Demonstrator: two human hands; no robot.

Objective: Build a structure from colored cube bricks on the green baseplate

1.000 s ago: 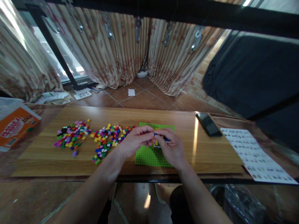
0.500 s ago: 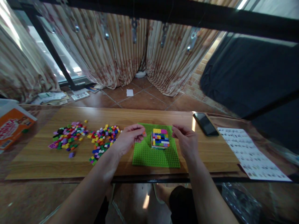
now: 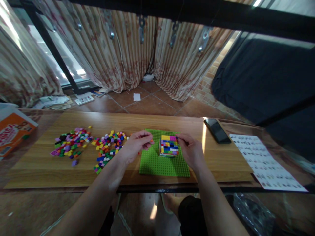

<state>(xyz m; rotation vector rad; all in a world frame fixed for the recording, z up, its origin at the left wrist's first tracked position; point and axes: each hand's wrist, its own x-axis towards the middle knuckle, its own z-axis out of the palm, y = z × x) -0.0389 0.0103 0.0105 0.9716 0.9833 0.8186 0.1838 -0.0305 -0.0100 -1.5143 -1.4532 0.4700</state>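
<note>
A block of multicoloured toy bricks [image 3: 169, 146] stands on the green baseplate [image 3: 163, 167], its top layer yellow, pink, blue and white. My left hand [image 3: 139, 143] hovers over the plate's left edge, closed in a pinch on a small orange brick [image 3: 151, 141]. At the block's right back corner is my right hand [image 3: 190, 148], thumb and fingers pinched around a small dark blue brick [image 3: 177, 137], mostly covered by the fingertips. Whether that brick touches the block, I cannot tell.
Two piles of loose bricks, a left pile [image 3: 71, 142] and a nearer pile [image 3: 108, 147], lie on the wooden table [image 3: 73, 178]. A phone [image 3: 217, 131] and a printed sheet [image 3: 262, 160] are at the right. An orange and white box [image 3: 14, 131] stands far left.
My right hand has moved left to the block's back right corner, with the dark blue brick now showing at its fingertips. My left hand has stayed nearly still.
</note>
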